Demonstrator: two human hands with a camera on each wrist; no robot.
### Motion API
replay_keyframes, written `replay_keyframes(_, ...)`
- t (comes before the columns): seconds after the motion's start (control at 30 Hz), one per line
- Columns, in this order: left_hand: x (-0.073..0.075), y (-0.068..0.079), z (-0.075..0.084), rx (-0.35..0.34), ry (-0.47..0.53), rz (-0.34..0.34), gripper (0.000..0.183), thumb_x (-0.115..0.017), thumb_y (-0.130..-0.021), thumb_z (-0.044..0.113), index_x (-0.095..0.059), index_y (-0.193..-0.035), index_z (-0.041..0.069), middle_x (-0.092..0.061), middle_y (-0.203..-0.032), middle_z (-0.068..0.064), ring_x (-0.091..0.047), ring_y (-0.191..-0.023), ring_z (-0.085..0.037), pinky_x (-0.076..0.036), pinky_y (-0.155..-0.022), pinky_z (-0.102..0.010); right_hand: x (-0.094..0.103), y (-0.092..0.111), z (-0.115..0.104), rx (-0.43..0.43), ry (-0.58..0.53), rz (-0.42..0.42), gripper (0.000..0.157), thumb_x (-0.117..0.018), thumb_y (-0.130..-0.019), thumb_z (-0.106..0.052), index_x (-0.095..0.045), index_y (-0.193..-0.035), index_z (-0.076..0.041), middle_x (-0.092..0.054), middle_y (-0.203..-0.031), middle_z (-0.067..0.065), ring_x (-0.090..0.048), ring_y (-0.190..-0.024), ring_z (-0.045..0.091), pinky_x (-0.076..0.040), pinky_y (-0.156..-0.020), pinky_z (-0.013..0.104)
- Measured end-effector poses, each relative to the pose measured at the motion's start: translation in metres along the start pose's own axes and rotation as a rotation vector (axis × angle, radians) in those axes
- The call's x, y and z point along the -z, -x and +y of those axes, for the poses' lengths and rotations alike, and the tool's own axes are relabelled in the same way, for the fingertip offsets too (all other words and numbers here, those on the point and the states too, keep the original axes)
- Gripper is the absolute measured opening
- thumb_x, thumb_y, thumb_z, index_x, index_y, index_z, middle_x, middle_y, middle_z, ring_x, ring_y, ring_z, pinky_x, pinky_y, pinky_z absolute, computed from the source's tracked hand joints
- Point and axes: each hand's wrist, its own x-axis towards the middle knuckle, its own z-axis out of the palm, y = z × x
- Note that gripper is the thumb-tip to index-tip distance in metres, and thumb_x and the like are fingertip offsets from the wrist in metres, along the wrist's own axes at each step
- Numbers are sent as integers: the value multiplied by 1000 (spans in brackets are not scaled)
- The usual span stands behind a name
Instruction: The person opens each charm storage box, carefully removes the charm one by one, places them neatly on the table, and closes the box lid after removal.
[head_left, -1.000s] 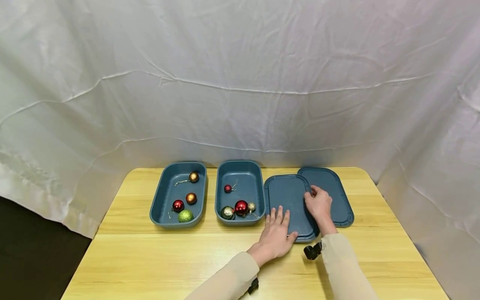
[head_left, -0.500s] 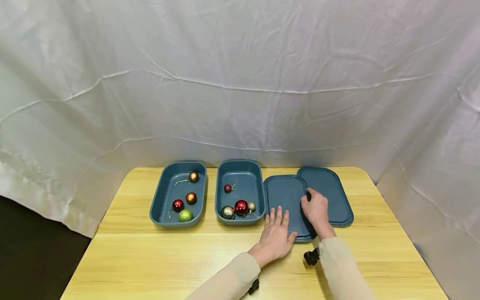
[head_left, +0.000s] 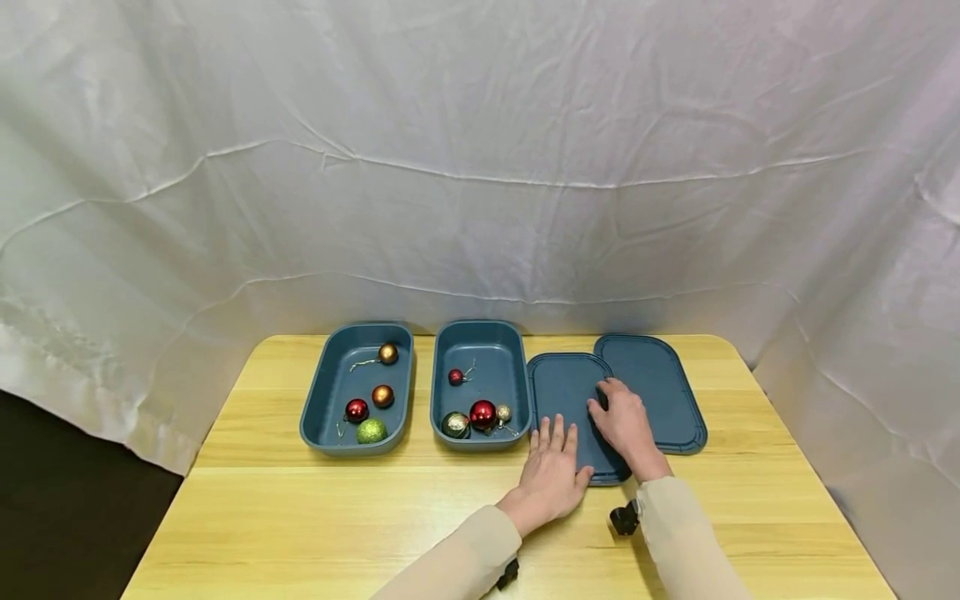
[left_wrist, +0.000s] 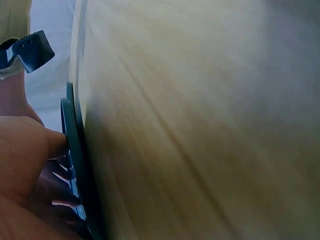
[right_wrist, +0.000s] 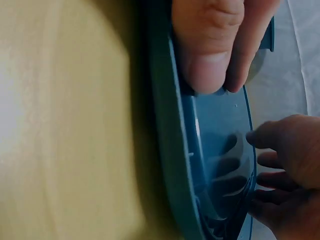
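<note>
A blue lid (head_left: 567, 386) lies flat right of the middle blue box. My left hand (head_left: 553, 475) rests with fingers straight and spread on its near left corner; in the left wrist view the thumb (left_wrist: 56, 142) lies at the lid's edge. My right hand (head_left: 627, 422) is over the lid's right side, fingers slightly bent. In the right wrist view its thumb (right_wrist: 207, 67) and a finger beside it touch the upper face just inside the rim. Farther back and right lies a second blue lid (head_left: 663, 387), partly behind the right forearm.
Two open blue boxes stand to the left: the left box (head_left: 315, 421) and the middle box (head_left: 480, 333). Each has several ornament balls inside, such as a green ball (head_left: 371, 431) and a red ball (head_left: 483, 413). A pale curtain (head_left: 480, 167) hangs behind the table.
My right hand has moved left, from the near lid's right edge onto its upper face, and the lid's right edge has shifted slightly left. The left hand has stayed in place.
</note>
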Motion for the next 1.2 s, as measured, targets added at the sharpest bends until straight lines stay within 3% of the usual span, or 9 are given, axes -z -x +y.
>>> replay_keyframes(0.13, 0, 0, 0, 25, -9, -25, 70, -48, -111, 49, -31, -167, 11, -20, -176, -18, -16, -164, -37, -25, -131, -52, 0, 2, -1, 40, 43, -53, 51, -64, -105, -19, -56, -144, 13, -44, -157, 37, -39, -148, 55, -38, -117, 68)
replay_keyframes(0.33, -1, 0, 0, 46, -22, -14, 70, -47, -111, 49, -31, -167, 12, -19, -176, -17, -16, -164, -38, -26, -131, -51, -3, 1, 0, 70, 35, -65, 51, -64, -105, -20, -56, -145, 11, -45, -157, 36, -35, -152, 53, -34, -121, 67)
replay_keyframes(0.63, -2, 0, -5, 56, -26, 13, 73, -49, -109, 53, -33, -167, 11, -22, -175, -17, -18, -163, -39, -29, -130, -49, -5, -3, 2, 68, -54, -28, 52, -60, -107, -19, -51, -150, 9, -47, -157, 34, -43, -147, 53, -39, -118, 66)
replay_keyframes(1.0, 2, 1, -15, 50, -21, 8, 75, -51, -108, 53, -31, -167, 9, -22, -175, -19, -18, -163, -39, -28, -130, -50, -9, -3, -4, 101, -24, -27, 47, -62, -106, -17, -57, -145, 9, -50, -153, 34, -43, -146, 54, -39, -117, 67)
replay_keyframes(1.2, 6, 2, -12, 50, -44, 1, 75, -50, -109, 52, -32, -166, 8, -24, -174, -20, -20, -163, -40, -29, -130, -49, -8, -5, -5, 113, -12, -22, 44, -63, -105, -16, -60, -141, 9, -53, -150, 35, -42, -148, 52, -39, -118, 66)
